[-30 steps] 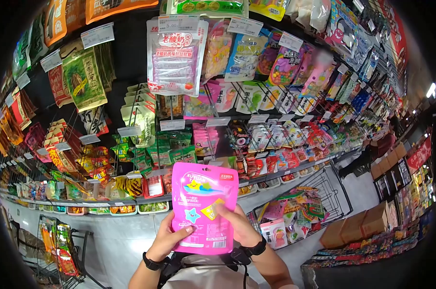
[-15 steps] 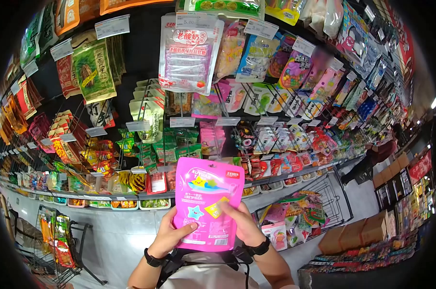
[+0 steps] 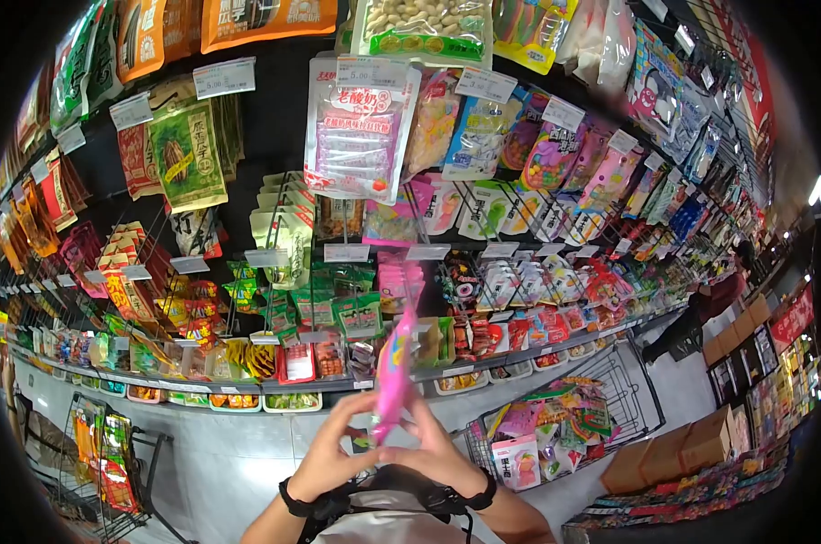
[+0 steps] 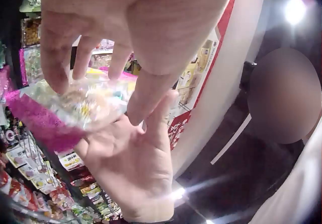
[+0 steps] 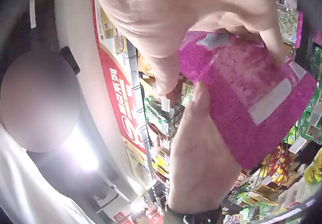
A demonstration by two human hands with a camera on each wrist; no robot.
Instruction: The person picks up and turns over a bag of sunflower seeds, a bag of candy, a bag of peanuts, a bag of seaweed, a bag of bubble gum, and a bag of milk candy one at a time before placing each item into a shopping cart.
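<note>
A pink candy pouch (image 3: 395,372) stands edge-on between the two hands in the head view, in front of the lower shelf. My left hand (image 3: 336,455) grips it low on the left side, and my right hand (image 3: 439,453) holds it from the right. Seen from the left wrist, the pouch has a clear window (image 4: 83,106) with wrapped pieces behind it, and the left fingers (image 4: 56,58) bend over that face. The right wrist view shows its printed pink back (image 5: 241,88), with a right finger (image 5: 274,43) lying against it.
Snack racks with hanging bags, including a white-and-red pouch (image 3: 361,127), span the front. A wire cart (image 3: 642,399) full of snack packs stands at right, beside cardboard boxes (image 3: 673,453). Another cart (image 3: 152,444) stands at left. Someone in dark clothing (image 3: 691,326) is farther right.
The pouch has turned from its printed back facing the camera to edge-on. Both hands have shifted their hold, their fingers now lower and closer together around it.
</note>
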